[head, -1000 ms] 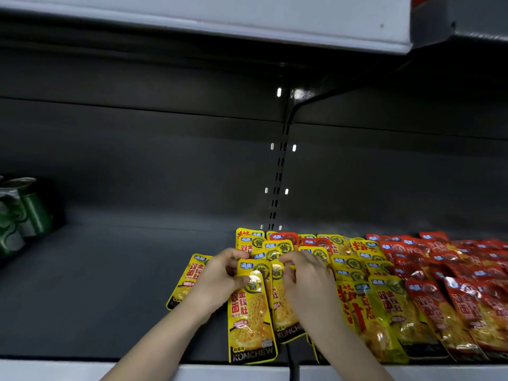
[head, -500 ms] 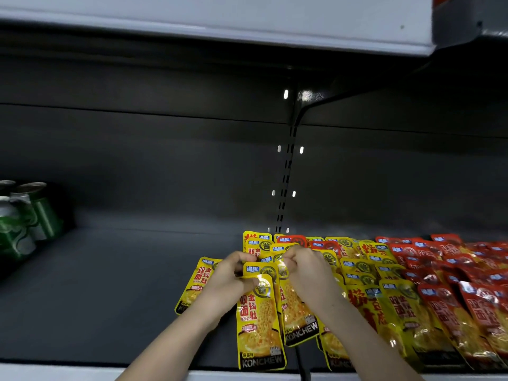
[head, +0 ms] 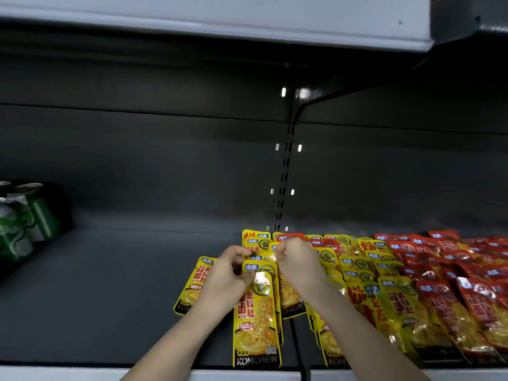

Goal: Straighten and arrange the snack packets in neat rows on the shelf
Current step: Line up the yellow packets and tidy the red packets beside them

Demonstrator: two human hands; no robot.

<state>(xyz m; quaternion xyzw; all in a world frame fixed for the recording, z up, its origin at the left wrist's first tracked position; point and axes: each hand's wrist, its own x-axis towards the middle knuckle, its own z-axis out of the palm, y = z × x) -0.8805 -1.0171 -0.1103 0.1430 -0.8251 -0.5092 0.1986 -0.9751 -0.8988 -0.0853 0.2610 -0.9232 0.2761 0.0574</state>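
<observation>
Pinching yellow KONCHEW packets (head: 257, 325), left hand (head: 224, 279) and right hand (head: 298, 264)

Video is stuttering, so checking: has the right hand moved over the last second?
Yes. The right hand has moved toward the back and a little to the left, closer to the foot of the slotted upright.

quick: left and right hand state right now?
Left hand: closed, pinching the top of the front yellow packet.
Right hand: closed, pinching the top of the yellow packet behind it.
</observation>
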